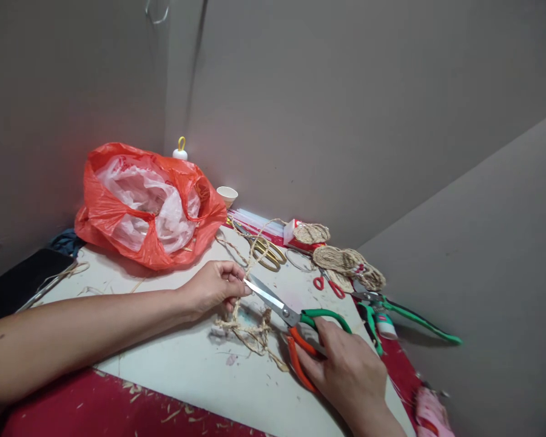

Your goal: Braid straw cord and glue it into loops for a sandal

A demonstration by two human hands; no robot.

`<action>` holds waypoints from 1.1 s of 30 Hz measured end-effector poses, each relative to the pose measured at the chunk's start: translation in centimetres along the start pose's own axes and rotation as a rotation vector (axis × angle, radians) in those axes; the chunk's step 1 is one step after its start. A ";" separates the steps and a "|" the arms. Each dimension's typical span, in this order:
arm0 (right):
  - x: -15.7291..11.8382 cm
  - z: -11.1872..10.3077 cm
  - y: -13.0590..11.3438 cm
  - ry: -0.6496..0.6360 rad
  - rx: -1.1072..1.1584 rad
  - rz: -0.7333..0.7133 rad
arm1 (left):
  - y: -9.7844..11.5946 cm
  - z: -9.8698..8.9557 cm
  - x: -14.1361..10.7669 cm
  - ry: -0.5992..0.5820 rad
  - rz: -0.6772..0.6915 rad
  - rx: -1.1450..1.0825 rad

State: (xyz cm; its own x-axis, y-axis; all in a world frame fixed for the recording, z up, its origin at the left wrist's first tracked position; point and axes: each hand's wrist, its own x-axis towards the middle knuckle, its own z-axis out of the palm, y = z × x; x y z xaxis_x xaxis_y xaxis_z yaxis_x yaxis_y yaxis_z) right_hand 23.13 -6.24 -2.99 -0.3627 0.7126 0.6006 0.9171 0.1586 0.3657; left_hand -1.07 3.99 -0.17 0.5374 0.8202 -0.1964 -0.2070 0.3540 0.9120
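Note:
My left hand (221, 285) is closed on a braided straw cord (251, 258), pinching it between thumb and fingers. The cord loops up behind the hand, and a tangled part lies below it on the white board (177, 370). In my right hand (346, 364) are scissors (291, 315) with one green and one orange handle, the fingers wrapped around the handles. Their blades are slightly apart and point left, with the tips at the cord beside my left fingertips. Whether the cord lies between the blades cannot be made out.
A red plastic bag (168, 258) stands at the back left. Gold-handled scissors (268, 252), a paper cup (227, 194), small red scissors (334, 285), woven straw pieces (334, 258) and green-handled pliers (418, 318) lie along the back and right. Grey walls rise behind.

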 end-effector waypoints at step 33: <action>-0.5 0.9 0.2 0.004 0.234 0.112 | -0.8 -0.6 0.7 -0.020 0.022 0.004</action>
State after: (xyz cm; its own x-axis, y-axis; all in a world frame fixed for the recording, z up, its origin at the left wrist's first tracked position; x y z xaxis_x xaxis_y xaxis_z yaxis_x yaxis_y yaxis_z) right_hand 23.61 -5.96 -3.87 -0.2568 0.7323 0.6307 0.9648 0.2329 0.1224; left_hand -1.02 4.56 -1.26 0.5493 0.8183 -0.1691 -0.2155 0.3343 0.9175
